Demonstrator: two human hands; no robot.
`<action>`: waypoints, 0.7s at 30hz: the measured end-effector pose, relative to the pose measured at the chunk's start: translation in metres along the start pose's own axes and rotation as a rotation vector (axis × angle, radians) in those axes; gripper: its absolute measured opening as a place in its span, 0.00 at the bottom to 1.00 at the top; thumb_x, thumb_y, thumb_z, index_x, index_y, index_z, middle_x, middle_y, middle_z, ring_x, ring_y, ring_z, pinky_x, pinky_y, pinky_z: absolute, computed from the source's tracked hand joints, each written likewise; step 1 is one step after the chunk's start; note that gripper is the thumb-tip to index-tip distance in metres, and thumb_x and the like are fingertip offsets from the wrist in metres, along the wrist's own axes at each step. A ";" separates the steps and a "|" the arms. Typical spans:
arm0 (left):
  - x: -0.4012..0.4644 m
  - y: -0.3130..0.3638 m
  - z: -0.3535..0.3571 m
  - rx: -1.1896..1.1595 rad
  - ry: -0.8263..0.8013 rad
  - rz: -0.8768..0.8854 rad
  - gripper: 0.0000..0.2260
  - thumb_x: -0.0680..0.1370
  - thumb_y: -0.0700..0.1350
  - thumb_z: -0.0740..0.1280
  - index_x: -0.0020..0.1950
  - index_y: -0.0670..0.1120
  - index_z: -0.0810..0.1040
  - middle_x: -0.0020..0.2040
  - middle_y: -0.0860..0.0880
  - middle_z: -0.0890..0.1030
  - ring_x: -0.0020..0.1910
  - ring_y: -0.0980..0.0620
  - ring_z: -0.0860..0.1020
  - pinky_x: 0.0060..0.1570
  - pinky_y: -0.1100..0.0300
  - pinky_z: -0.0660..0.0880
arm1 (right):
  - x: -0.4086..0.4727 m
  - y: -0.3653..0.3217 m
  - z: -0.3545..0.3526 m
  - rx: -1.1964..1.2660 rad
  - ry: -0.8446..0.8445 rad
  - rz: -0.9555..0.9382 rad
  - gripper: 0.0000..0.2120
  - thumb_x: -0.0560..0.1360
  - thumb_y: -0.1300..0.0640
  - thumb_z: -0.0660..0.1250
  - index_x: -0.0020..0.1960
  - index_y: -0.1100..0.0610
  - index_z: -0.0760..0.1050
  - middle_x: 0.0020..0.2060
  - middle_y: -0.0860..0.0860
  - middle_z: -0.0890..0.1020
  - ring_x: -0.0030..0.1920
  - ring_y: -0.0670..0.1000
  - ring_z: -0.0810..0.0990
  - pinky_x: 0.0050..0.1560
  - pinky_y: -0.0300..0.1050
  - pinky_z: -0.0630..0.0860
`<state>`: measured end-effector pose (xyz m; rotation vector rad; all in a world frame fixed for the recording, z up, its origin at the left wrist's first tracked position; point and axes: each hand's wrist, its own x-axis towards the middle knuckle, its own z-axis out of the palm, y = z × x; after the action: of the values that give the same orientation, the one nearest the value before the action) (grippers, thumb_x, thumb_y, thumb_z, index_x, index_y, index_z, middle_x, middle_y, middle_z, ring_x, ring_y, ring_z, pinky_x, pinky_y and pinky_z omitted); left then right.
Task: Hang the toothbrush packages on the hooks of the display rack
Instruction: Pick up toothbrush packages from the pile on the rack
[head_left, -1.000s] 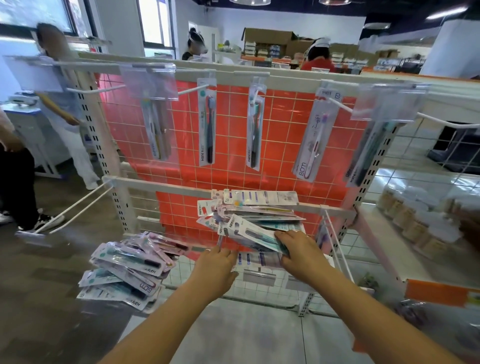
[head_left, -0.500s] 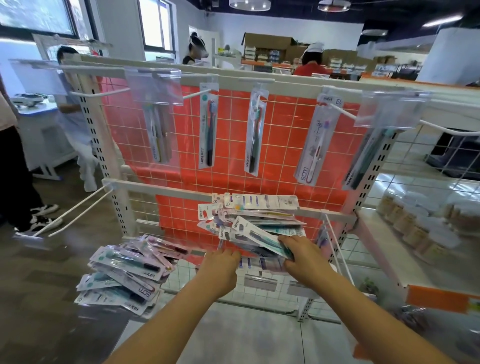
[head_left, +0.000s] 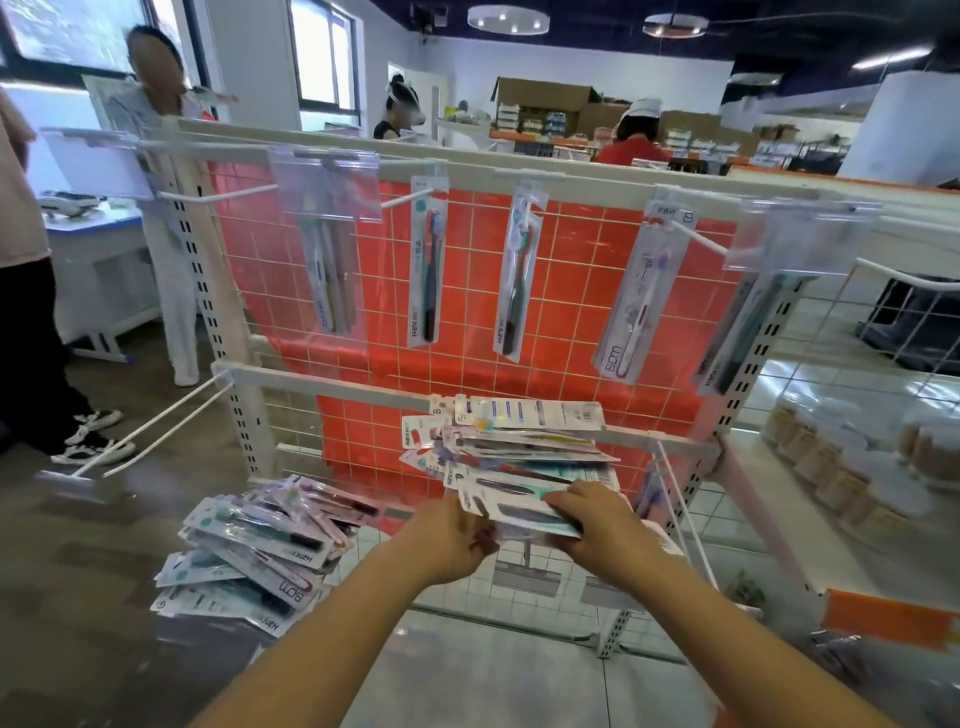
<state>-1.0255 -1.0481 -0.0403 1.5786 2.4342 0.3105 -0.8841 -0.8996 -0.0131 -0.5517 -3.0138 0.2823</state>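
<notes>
Behind the white display rack, with its red-backed wire grid, lay a shop room: a dark ceiling with round lamps, windows at the left, cardboard boxes and stocked shelves along the far wall. Grey floor ran under the rack, turning to pale tile nearer the person. Several people stood beyond and beside the rack; one at the left edge was cut off by the frame.

Five toothbrush packages hung in a row on the upper hooks, among them a dark brush and a white one marked BDM. Clear label holders covered the tops of the outer two, so those brushes were hard to make out.

Lower, a fanned stack of packages lay against the rack's middle rail. The left hand and right hand both gripped the nearest package of that stack, the left pinching its card end, the right with fingers curled over the brush end. What lay under that package was hidden by the hands. A second heap of packages sat at the lower left on a surface too blurred to identify.

To the right, a wire shelf held rows of pale jars, blurred by the lens edge. An orange strip at the lower right was cut off.
</notes>
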 end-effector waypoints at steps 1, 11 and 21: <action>-0.002 -0.001 -0.001 -0.071 -0.003 -0.009 0.16 0.78 0.54 0.62 0.65 0.51 0.74 0.63 0.49 0.77 0.60 0.48 0.75 0.59 0.56 0.74 | 0.001 -0.001 0.001 -0.022 -0.016 -0.020 0.23 0.75 0.46 0.66 0.68 0.49 0.68 0.61 0.48 0.73 0.61 0.51 0.68 0.60 0.45 0.66; -0.020 -0.008 -0.023 -0.376 0.053 -0.020 0.19 0.71 0.48 0.73 0.62 0.54 0.77 0.60 0.53 0.79 0.58 0.53 0.76 0.60 0.57 0.73 | 0.005 -0.010 0.013 -0.055 0.009 -0.109 0.22 0.73 0.51 0.69 0.65 0.50 0.68 0.59 0.49 0.76 0.56 0.52 0.70 0.55 0.46 0.67; -0.025 -0.016 -0.040 -0.290 0.181 -0.007 0.17 0.69 0.56 0.66 0.52 0.50 0.83 0.49 0.51 0.84 0.49 0.52 0.80 0.48 0.53 0.78 | 0.000 -0.024 0.012 0.007 0.105 -0.189 0.12 0.76 0.56 0.64 0.59 0.54 0.73 0.52 0.53 0.79 0.48 0.53 0.71 0.43 0.41 0.60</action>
<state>-1.0411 -1.0791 -0.0052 1.4708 2.3864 0.7979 -0.8932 -0.9237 -0.0199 -0.2683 -2.9330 0.2444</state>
